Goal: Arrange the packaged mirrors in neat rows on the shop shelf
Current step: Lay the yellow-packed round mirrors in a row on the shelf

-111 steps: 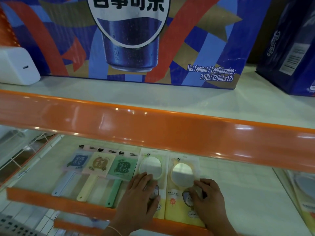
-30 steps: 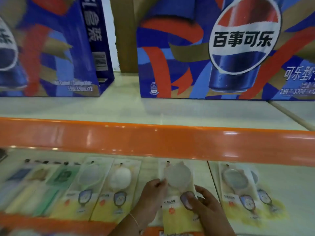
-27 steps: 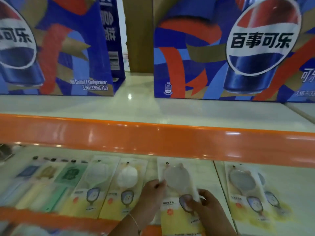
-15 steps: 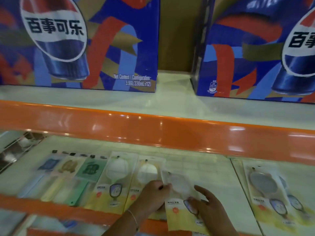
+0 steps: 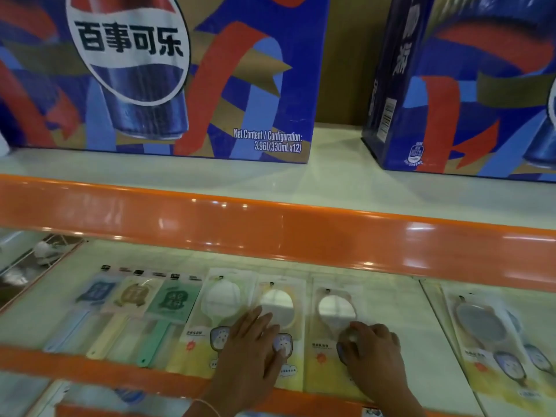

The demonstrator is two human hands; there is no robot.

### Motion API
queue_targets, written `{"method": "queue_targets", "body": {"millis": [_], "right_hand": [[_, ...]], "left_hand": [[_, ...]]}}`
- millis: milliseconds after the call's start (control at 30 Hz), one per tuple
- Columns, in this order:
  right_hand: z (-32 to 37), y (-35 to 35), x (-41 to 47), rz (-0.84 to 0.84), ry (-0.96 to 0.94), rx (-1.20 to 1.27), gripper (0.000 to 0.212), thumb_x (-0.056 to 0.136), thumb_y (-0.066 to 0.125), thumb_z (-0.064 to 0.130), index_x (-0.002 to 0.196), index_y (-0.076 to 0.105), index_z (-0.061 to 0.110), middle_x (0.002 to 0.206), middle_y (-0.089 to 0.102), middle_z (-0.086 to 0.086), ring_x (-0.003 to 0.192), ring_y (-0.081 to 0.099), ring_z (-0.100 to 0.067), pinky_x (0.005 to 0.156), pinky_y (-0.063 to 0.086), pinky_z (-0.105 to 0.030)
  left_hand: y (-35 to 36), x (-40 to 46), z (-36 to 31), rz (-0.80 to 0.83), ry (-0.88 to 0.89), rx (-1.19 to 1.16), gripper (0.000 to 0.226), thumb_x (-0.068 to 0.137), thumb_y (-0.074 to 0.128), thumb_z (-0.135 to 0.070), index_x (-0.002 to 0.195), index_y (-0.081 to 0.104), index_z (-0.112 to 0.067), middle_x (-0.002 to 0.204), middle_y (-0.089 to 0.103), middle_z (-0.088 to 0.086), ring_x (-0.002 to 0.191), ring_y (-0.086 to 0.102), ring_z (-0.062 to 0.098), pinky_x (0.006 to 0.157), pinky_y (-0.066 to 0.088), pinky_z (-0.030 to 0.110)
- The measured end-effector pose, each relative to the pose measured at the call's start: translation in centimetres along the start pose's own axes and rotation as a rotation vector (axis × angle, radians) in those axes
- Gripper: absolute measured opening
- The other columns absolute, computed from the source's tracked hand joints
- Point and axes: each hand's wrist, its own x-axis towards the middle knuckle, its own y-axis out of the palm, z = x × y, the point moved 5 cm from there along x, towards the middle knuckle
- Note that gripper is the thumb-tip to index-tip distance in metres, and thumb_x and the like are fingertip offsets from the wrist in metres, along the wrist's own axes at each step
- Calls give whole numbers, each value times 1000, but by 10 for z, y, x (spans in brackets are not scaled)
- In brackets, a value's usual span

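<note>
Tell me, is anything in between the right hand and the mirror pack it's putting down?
No, nothing visible. The right hand rests directly on the mirror pack, which lies flat on the shelf next to the pack under the left hand.

bare forearms, thin bracelet [image 5: 207, 405] on left wrist

Third round mirror packet [image 5: 334, 332] no longer lifted and tilted, now laid flat on the lower shelf [image 5: 391, 299] right of its neighbours, pressed down by right hand [image 5: 373, 350], left hand [image 5: 255, 347] shifted onto second packet [image 5: 278, 323].
</note>
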Motion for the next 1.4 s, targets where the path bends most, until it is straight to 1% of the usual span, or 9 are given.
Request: {"method": "queue_targets", "body": {"millis": [100,200,267,333,400,667,867,1267,1400], "right_hand": [[2,1,-5,31,47,-60,49,80,50,55,128,50,42,148,33,-6,132,33,-31,101,37,-40],[11,4,-8,67,-32,-50,68,77,22,61,142,30,46,160,7,-1,144,14,-27,110,26,-43],[18,11,-10,85,-114,-87,73,76,4,72,144,22,51,161,0,3,147,5,-24,115,17,-43],[19,17,-9,91,-153,-111,91,65,-16,82,143,22,53,161,2,5,148,1,-22,116,11,-42],[17,20,-9,72,-167,-115,98,61,-21,82,142,25,53,161,6,6,148,2,-22,116,10,-42],[17,19,-11,55,-217,-57,73,75,4,70,136,38,53,159,20,6,147,11,-23,116,10,-41],[16,18,-12,40,-220,-18,72,75,7,68,135,42,50,158,22,6,146,12,-22,116,11,-40],[13,17,-12,-77,-287,-10,44,81,43,61,113,66,42,128,61,0,112,52,-28,89,48,-43],[12,18,-12,-109,-340,29,43,84,44,59,115,67,39,125,63,0,107,50,-25,92,46,-33]], "left_hand": [[4,-3,-1,5,22,11,46,92,40,-54,119,64,-26,133,56,-5,133,43,20,112,24,38],[5,-4,-3,18,23,32,46,91,39,-53,119,64,-25,131,58,-4,129,47,20,112,29,38],[5,-4,-3,28,24,25,45,91,42,-52,119,63,-25,130,59,-3,127,49,20,109,38,39],[6,-4,-4,29,34,17,43,91,43,-50,119,62,-24,129,59,-2,126,49,21,107,40,41],[7,-5,-4,28,39,21,42,91,43,-50,119,61,-24,129,59,-1,125,50,22,107,40,41],[11,-5,-2,39,34,14,41,91,43,-49,120,58,-23,131,55,0,128,45,22,107,39,42],[10,-5,-2,29,39,17,41,90,45,-48,119,60,-22,129,56,0,126,47,22,106,40,41],[8,-6,-3,27,38,-5,43,94,37,-51,118,59,-23,129,56,-1,127,46,22,105,40,42],[9,-6,-3,33,39,-15,47,95,31,-52,121,57,-24,131,54,-1,129,43,22,106,38,42]]}}
